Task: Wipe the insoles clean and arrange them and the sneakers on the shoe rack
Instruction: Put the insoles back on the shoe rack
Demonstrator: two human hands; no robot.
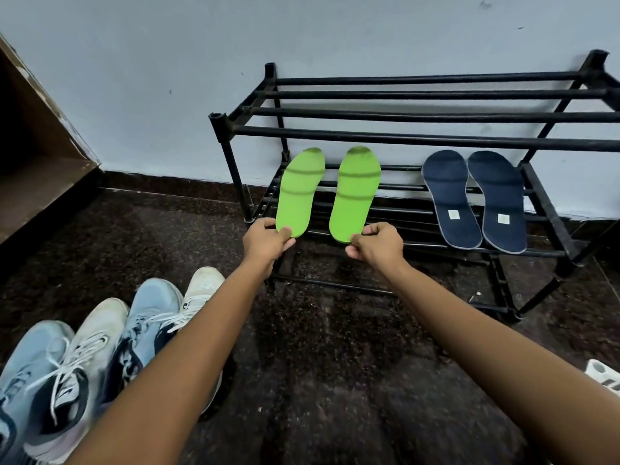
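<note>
At the far left a brown wooden step [37, 169] slants down to the dark speckled floor [335, 364]; in the lower left corner four sneakers stand side by side with toes pointing away, a light blue sneaker [30, 370] outermost, a white sneaker [94, 344] touching it, a second blue sneaker [147, 317] next, and a second white sneaker [201, 286] partly hidden behind the left forearm; the left hand [266, 241] pinches the heel end of the left green insole [300, 191] between thumb and fingers; that insole lies across the bars of the middle shelf of the black shoe rack [419, 115], toe end toward the pale wall [167, 62]; just beside it, apart by a narrow gap, the right green insole [355, 193] lies the same way, its heel gripped by the right hand [379, 245]; further right on the same shelf, well apart from the green pair, two navy insoles [474, 196] lie side by side, close together at the toes, each with a small pale label near the heel; the top shelf bars carry nothing; at the lower right edge a white object [604, 375] on the floor is cut off and I cannot tell what it is.
</note>
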